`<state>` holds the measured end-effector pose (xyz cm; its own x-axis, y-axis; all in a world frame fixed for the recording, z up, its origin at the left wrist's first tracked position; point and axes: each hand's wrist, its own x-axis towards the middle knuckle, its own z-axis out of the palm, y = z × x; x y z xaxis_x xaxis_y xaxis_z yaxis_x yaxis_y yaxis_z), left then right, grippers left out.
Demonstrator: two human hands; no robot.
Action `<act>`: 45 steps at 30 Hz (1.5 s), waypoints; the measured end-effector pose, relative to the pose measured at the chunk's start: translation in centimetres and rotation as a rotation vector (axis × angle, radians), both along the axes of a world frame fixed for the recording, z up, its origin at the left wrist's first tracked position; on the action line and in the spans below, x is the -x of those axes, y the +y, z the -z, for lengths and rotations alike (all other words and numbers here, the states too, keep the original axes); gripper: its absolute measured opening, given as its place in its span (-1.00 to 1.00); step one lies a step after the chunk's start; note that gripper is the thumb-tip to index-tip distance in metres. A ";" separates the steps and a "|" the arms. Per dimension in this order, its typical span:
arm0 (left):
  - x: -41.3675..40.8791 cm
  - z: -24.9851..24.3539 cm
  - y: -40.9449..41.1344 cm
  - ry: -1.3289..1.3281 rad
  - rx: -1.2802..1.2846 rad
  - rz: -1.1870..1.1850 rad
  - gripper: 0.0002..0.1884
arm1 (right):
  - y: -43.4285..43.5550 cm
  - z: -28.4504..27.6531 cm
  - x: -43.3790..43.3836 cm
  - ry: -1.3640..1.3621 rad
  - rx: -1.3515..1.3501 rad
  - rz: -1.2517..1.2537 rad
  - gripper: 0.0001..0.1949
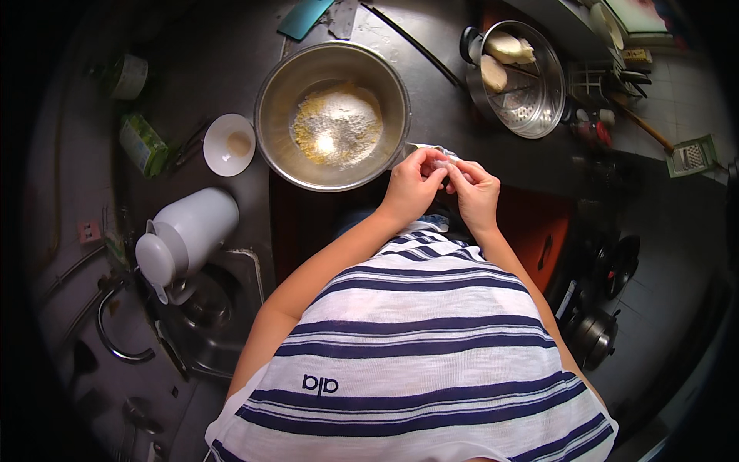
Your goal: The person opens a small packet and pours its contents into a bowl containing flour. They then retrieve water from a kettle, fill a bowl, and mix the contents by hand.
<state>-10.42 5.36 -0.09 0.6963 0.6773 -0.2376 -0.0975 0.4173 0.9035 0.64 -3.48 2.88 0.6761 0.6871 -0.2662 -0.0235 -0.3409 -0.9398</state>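
My left hand and my right hand meet just right of a large metal bowl. Between their fingertips they pinch a small pale thing, perhaps a bit of thin plastic; the fingers hide most of it. Behind the hands, part of a white and green packet shows. The bowl holds a mound of white flour over a coarse yellow meal. Left of the bowl stands a small white bowl with a little beige powder in it.
A steamer pot with pale dough pieces stands back right. Black chopsticks lie near a teal scraper. At left are a white thermos jug, a green box and the sink.
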 end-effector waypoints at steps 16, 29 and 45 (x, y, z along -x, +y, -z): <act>-1.2 -0.2 0.3 0.119 -0.212 -0.093 -0.90 | 0.4 -1.6 0.5 -0.094 -0.014 -0.020 -0.83; -1.0 -1.6 1.0 0.142 -0.259 -0.050 -0.91 | 1.5 -2.2 -1.8 0.108 0.033 -0.098 -0.85; -1.1 -0.9 1.8 0.012 -0.027 -0.075 -0.83 | 3.1 -3.4 -3.6 -0.229 0.064 -0.309 -0.87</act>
